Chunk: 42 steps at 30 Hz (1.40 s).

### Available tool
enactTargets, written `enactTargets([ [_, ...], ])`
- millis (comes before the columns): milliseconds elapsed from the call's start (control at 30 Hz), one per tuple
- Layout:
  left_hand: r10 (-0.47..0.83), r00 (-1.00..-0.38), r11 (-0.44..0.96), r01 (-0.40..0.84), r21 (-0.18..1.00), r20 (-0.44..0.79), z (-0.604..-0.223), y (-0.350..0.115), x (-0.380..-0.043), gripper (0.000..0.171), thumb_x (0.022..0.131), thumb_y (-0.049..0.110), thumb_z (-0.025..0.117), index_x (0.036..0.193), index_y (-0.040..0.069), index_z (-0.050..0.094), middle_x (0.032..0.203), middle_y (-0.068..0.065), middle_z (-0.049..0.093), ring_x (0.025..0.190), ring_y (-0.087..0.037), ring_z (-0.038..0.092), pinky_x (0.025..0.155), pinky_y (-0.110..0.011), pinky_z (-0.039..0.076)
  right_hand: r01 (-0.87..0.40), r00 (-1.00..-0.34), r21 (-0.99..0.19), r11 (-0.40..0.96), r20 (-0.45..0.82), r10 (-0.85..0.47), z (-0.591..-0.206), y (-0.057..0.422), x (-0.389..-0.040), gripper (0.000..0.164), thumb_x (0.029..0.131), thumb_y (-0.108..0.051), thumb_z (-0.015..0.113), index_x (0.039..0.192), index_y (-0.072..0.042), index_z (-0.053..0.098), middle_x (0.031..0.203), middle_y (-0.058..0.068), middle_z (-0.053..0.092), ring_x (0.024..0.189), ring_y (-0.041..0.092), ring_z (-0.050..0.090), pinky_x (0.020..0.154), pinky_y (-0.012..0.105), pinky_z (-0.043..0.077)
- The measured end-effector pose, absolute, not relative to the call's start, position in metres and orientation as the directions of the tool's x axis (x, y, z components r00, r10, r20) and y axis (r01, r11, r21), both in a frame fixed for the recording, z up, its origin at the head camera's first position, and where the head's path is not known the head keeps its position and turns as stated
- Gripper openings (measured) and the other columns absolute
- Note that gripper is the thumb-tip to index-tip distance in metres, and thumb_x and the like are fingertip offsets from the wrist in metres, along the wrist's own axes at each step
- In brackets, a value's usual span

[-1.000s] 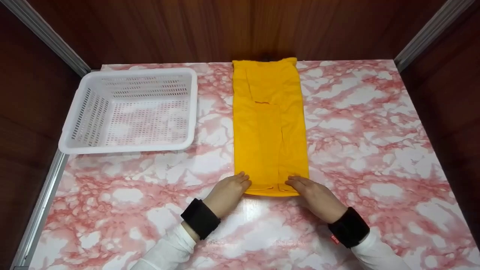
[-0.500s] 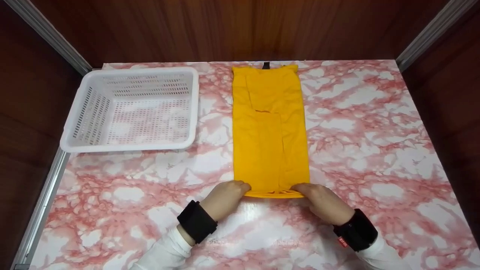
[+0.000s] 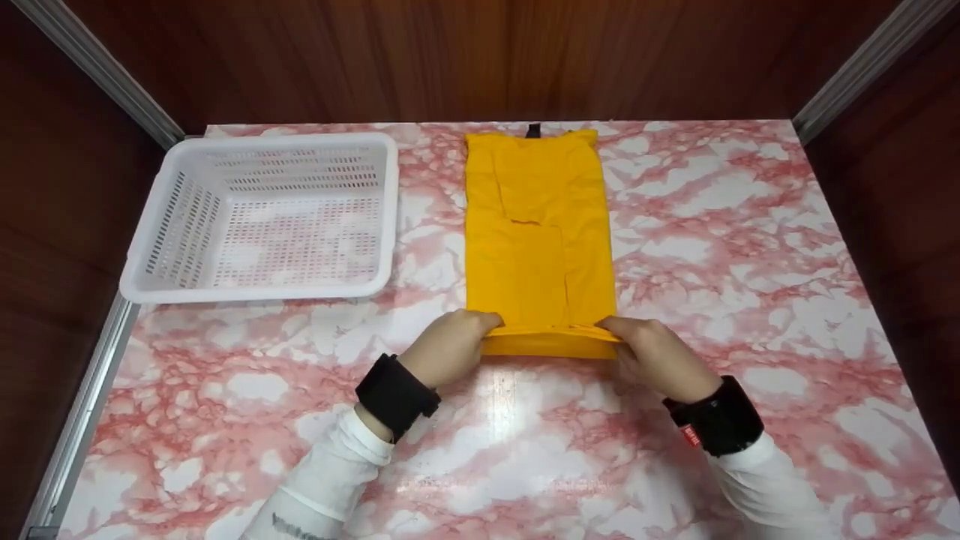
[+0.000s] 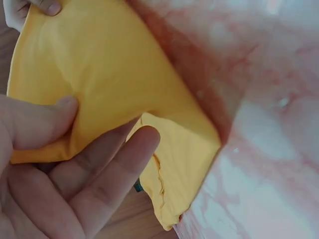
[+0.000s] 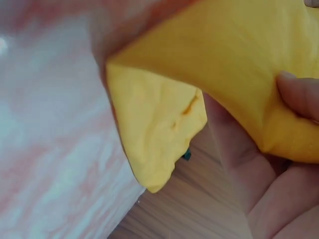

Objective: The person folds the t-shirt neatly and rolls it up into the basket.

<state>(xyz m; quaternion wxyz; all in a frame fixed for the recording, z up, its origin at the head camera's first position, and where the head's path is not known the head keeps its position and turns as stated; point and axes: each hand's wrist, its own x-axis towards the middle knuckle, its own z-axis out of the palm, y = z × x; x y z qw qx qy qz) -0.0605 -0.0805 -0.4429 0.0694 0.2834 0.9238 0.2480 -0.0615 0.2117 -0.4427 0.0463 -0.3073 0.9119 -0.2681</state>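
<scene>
Yellow cloth (image 3: pixel 534 262) lies folded on the worktop (image 3: pixel 750 315), right of the white basket (image 3: pixel 259 293), near end raised; left grip (image 3: pixel 451 346) and right grip (image 3: pixel 664 356) each pinch a near corner, only fabric between thumb and fingers; I'd expect light, limp, low slip, not fragile; corners suit; red tag (image 3: pixel 691 435) lettering unreadable.

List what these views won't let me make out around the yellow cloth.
Yellow cloth, head view: most of its underside, hidden by its upper layers.
Left hand, left wrist view: some fingers, partly behind the cloth.
Right hand, right wrist view: cut off by the right and lower edges.
Dark tab, head view: too small to identify.
</scene>
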Motion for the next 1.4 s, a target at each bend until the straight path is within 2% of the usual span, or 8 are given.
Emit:
enactTargets([
  [67, 0.542, -0.84, 0.717, 0.478, 0.507, 0.025, -0.441, -0.079, -0.07, 0.026, 0.083, -0.009, 0.052, 0.103, 0.003, 0.065, 0.091, -0.01, 0.07, 0.082, -0.025, 0.066, 0.075, -0.036, 0.053, -0.539, -0.811, -0.502, 0.676, 0.092, -0.578, -0.441, 0.211, -0.071, 0.02, 0.088, 0.005, 0.059, 0.105, -0.001, 0.066, 0.095, 0.009, 0.07, 0.082, 0.016, 0.065, 0.072, 0.034, 0.054],
  [267, 0.501, -0.864, 0.728, 0.448, 0.519, 0.042, -0.446, -0.076, -0.094, 0.02, 0.082, -0.009, 0.052, 0.093, 0.003, 0.064, 0.079, -0.009, 0.066, 0.074, -0.024, 0.063, 0.069, -0.037, 0.052, -0.476, -0.843, -0.496, 0.726, 0.02, -0.538, -0.443, 0.208, -0.1, 0.015, 0.091, -0.002, 0.058, 0.104, -0.001, 0.066, 0.093, 0.011, 0.069, 0.077, 0.016, 0.06, 0.067, 0.033, 0.05],
  [433, 0.452, -0.892, 0.756, 0.388, 0.526, 0.007, -0.453, -0.074, -0.108, 0.018, 0.084, -0.008, 0.051, 0.092, 0.003, 0.064, 0.08, -0.011, 0.065, 0.074, -0.028, 0.063, 0.069, -0.039, 0.052, -0.448, -0.855, -0.484, 0.752, -0.013, -0.518, -0.451, 0.204, -0.118, 0.015, 0.091, -0.002, 0.058, 0.104, 0.001, 0.065, 0.092, 0.013, 0.068, 0.074, 0.019, 0.058, 0.066, 0.034, 0.047],
  [767, 0.318, -0.947, 0.819, 0.249, 0.516, -0.048, -0.476, -0.071, -0.121, 0.022, 0.088, -0.003, 0.053, 0.105, 0.001, 0.065, 0.093, -0.018, 0.068, 0.085, -0.037, 0.065, 0.078, -0.045, 0.052, -0.38, -0.883, -0.477, 0.792, -0.069, -0.465, -0.462, 0.194, -0.138, 0.018, 0.091, -0.004, 0.059, 0.107, 0.003, 0.064, 0.099, 0.018, 0.067, 0.084, 0.026, 0.061, 0.075, 0.042, 0.05],
  [933, 0.27, -0.96, 0.823, 0.193, 0.534, -0.069, -0.487, -0.07, -0.124, 0.015, 0.09, 0.005, 0.059, 0.103, 0.001, 0.064, 0.091, -0.019, 0.068, 0.085, -0.038, 0.065, 0.077, -0.046, 0.051, -0.369, -0.895, -0.47, 0.802, -0.053, -0.443, -0.473, 0.193, -0.144, 0.021, 0.089, -0.005, 0.061, 0.108, 0.004, 0.063, 0.103, 0.021, 0.067, 0.092, 0.032, 0.064, 0.081, 0.046, 0.051],
  [1100, 0.23, -0.969, 0.82, 0.144, 0.554, -0.088, -0.494, -0.07, -0.125, 0.011, 0.089, 0.007, 0.062, 0.099, 0.002, 0.064, 0.087, -0.017, 0.067, 0.083, -0.035, 0.065, 0.074, -0.044, 0.051, -0.326, -0.915, -0.466, 0.822, -0.065, -0.399, -0.483, 0.192, -0.148, 0.023, 0.087, -0.008, 0.065, 0.107, 0.003, 0.062, 0.103, 0.023, 0.067, 0.093, 0.035, 0.064, 0.083, 0.047, 0.05],
  [1233, 0.17, -0.98, 0.816, 0.08, 0.573, -0.106, -0.497, -0.069, -0.125, 0.018, 0.088, 0.011, 0.064, 0.103, 0.001, 0.062, 0.091, -0.017, 0.068, 0.085, -0.035, 0.065, 0.076, -0.044, 0.051, -0.293, -0.932, -0.447, 0.845, -0.066, -0.358, -0.488, 0.192, -0.149, 0.028, 0.086, -0.012, 0.067, 0.109, 0.003, 0.06, 0.101, 0.024, 0.066, 0.089, 0.035, 0.062, 0.081, 0.049, 0.049],
  [1400, 0.05, -0.993, 0.84, -0.017, 0.542, -0.109, -0.502, -0.068, -0.125, 0.037, 0.086, 0.02, 0.069, 0.112, 0.0, 0.053, 0.091, -0.019, 0.068, 0.083, -0.037, 0.066, 0.072, -0.046, 0.052, -0.218, -0.96, -0.411, 0.885, -0.07, -0.27, -0.493, 0.192, -0.146, 0.036, 0.086, -0.02, 0.068, 0.113, -0.001, 0.054, 0.101, 0.021, 0.062, 0.082, 0.033, 0.058, 0.074, 0.048, 0.047],
])
